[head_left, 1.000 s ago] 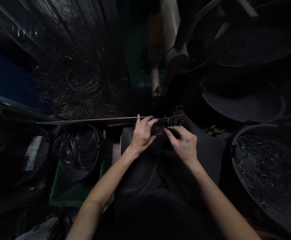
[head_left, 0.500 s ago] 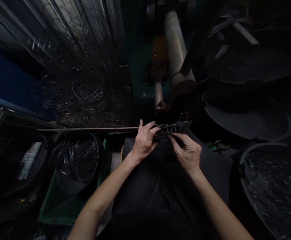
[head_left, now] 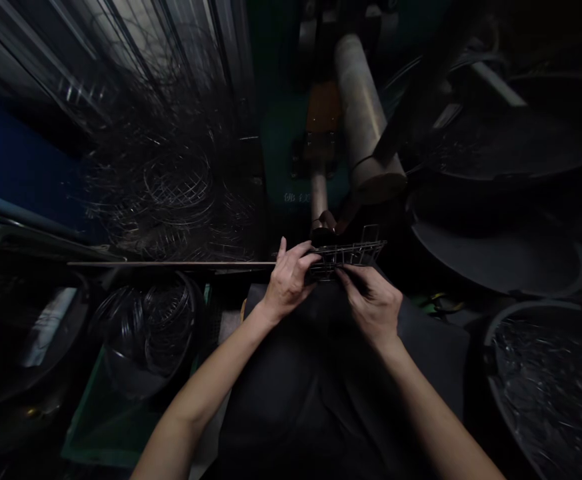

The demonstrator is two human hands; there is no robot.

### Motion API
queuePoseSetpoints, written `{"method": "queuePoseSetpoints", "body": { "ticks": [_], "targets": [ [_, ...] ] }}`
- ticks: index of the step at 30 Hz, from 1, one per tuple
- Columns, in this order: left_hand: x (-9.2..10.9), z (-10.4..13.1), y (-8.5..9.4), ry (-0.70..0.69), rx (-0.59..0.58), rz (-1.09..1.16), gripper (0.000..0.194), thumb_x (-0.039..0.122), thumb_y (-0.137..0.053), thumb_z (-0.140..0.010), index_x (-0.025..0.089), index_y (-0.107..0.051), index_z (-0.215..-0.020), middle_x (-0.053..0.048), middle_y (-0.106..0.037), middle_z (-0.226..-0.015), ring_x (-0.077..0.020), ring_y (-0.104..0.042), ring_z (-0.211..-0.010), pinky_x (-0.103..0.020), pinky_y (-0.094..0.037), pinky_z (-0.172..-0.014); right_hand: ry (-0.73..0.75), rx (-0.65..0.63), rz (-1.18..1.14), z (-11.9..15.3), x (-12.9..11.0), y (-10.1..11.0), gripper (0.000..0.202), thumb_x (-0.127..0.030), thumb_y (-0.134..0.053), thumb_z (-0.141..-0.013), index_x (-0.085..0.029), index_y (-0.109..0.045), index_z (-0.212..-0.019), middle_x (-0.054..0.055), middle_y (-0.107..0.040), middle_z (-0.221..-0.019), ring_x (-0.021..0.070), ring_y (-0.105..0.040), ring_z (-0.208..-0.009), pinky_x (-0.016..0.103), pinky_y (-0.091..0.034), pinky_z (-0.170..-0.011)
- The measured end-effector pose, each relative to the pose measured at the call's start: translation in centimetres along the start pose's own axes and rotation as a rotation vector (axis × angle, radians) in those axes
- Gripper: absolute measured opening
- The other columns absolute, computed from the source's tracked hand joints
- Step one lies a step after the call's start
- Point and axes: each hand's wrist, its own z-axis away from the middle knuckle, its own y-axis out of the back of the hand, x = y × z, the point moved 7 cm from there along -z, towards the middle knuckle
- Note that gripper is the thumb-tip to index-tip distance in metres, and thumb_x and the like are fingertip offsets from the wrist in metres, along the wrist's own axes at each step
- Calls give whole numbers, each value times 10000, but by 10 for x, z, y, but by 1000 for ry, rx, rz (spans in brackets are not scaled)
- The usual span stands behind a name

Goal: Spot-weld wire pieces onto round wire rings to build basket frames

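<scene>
A small wire rack (head_left: 353,253) of thin dark metal rods is held level in front of me, just below the machine's lower metal rod. My left hand (head_left: 291,280) is closed round its left end, with the thumb side and fingertips partly hidden. At the rack's lower edge, my right hand (head_left: 377,300) is closed in a pinch against the wires. Whether a separate small piece sits between the right fingers is too dark to tell. A black apron (head_left: 321,400) covers my lap beneath both hands.
Ahead stands a green machine with a thick metal cylinder (head_left: 368,120) and a thinner rod (head_left: 319,193). Tangled wire rings (head_left: 178,180) lie at the left back. Left are a bucket of wire coils (head_left: 155,327) and a green crate (head_left: 101,427); right, a tub of wire pieces (head_left: 555,373).
The view has tilted slightly, so the machine and tubs sit a little lower. Both hands keep their hold at the rack, which has barely moved.
</scene>
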Motion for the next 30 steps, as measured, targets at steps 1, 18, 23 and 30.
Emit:
{"method": "queuePoseSetpoints", "body": {
  "ticks": [1,18,23,30],
  "targets": [
    [0,-1,0,-3,1,3,448,194,-624,-822,161,-423,-1222,-167,-593,-1225,-267,-590,-1199,-613,-346,-1115,4,2,1,-1,0,0,71,-181,-620,-894,-165,-675,-936,22,-689,-833,128,-659,-731,234,-539,-703],
    [-17,-15,-9,27,2,56,481,175,-624,-811,169,-407,-1240,-151,-580,-1258,-248,-566,-1226,-597,-305,-1147,-38,9,-19,-18,15,-7,167,-298,-567,-924,-183,-685,-898,38,-688,-816,150,-653,-712,273,-545,-682],
    [-21,-16,-15,37,-12,51,465,200,-623,-822,179,-409,-1234,-139,-578,-1266,-243,-564,-1235,-590,-292,-1159,-19,16,-22,-17,18,-7,134,-270,-589,-915,-175,-683,-922,34,-688,-833,141,-653,-730,261,-535,-693],
    [-36,-12,-15,0,-69,60,447,223,-654,-823,230,-398,-1189,-141,-519,-1365,-245,-524,-1285,-604,-260,-1158,-148,-18,-29,-12,29,-19,184,-328,-577,-915,-180,-682,-944,49,-687,-868,153,-651,-755,278,-526,-710]
  ]
}}
